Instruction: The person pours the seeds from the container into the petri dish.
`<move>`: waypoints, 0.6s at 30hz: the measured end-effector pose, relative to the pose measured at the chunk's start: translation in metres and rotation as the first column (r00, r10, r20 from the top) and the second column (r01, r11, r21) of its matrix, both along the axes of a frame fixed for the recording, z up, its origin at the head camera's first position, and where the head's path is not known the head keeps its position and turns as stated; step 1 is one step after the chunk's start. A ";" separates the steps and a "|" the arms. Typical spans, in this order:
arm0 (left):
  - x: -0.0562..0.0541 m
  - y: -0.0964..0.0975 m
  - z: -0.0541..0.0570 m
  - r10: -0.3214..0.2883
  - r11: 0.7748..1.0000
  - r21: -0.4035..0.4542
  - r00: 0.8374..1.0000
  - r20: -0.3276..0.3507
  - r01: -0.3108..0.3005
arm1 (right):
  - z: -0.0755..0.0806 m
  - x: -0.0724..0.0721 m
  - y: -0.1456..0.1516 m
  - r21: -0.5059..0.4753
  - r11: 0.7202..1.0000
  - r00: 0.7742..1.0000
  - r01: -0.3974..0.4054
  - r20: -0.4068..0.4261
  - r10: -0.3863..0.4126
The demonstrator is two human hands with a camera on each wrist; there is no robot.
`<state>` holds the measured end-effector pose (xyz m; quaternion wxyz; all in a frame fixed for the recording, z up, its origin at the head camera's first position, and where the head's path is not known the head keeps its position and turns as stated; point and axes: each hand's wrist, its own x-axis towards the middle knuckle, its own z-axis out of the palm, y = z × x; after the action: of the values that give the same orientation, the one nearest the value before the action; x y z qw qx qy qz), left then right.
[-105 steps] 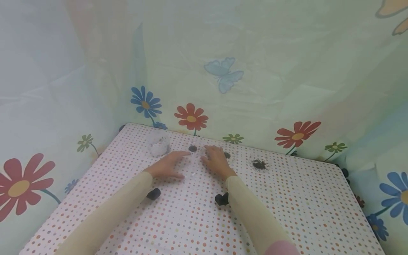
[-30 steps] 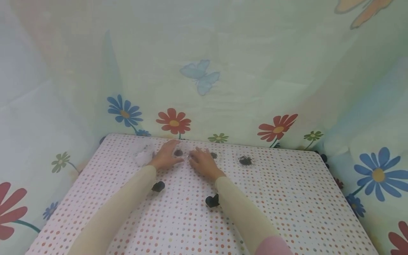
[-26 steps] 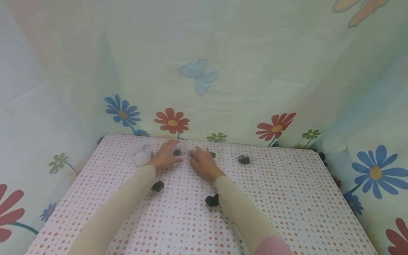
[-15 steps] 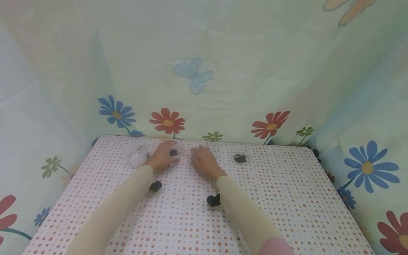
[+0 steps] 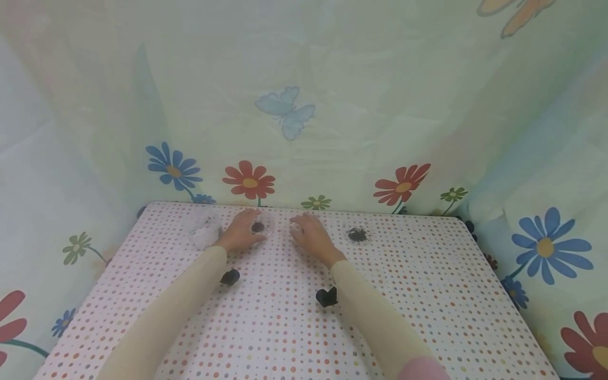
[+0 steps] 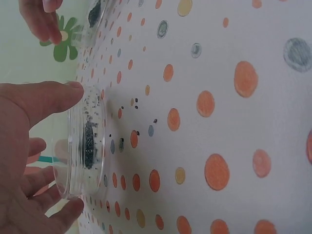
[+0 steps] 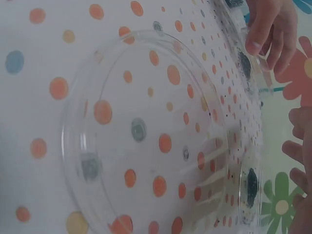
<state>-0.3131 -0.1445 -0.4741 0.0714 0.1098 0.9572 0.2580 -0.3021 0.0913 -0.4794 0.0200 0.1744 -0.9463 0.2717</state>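
Observation:
A clear petri dish with a small dark heap of granules stands near the table's back edge. My left hand grips it, thumb on one side of the rim and fingers on the other. My right hand hovers to its right with loosely bent fingers and nothing visible between them. Beside the right hand, a second dish with dark granules shows in the right wrist view; the hand hides it in the head view. A large clear round lid or dish lies on the dotted cloth near the right wrist camera.
Farther right stands another clear dish with dark granules. A whitish, see-through heap sits left of the left hand, its kind unclear. Loose dark crumbs dot the tablecloth. A flowered curtain rises behind the table.
My left hand has come from beside the dish to around its rim. The right hand was close to that dish and has drawn away to the right. The head view has turned rightward.

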 end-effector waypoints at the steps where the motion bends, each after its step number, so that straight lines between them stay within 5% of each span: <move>1: -0.001 0.000 -0.001 -0.001 1.000 -0.002 1.000 -0.003 0.001 | 0.000 0.000 0.001 -0.001 1.000 1.000 0.001 -0.006 -0.001; 18: -0.008 -0.001 -0.009 0.006 1.000 0.017 1.000 0.020 -0.006 | 0.003 0.007 0.020 0.005 1.000 0.998 0.010 -0.060 -0.010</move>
<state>-0.3210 -0.1453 -0.4834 0.0795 0.1051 0.9545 0.2677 -0.2949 0.1115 -0.4768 0.0490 0.1777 -0.9469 0.2636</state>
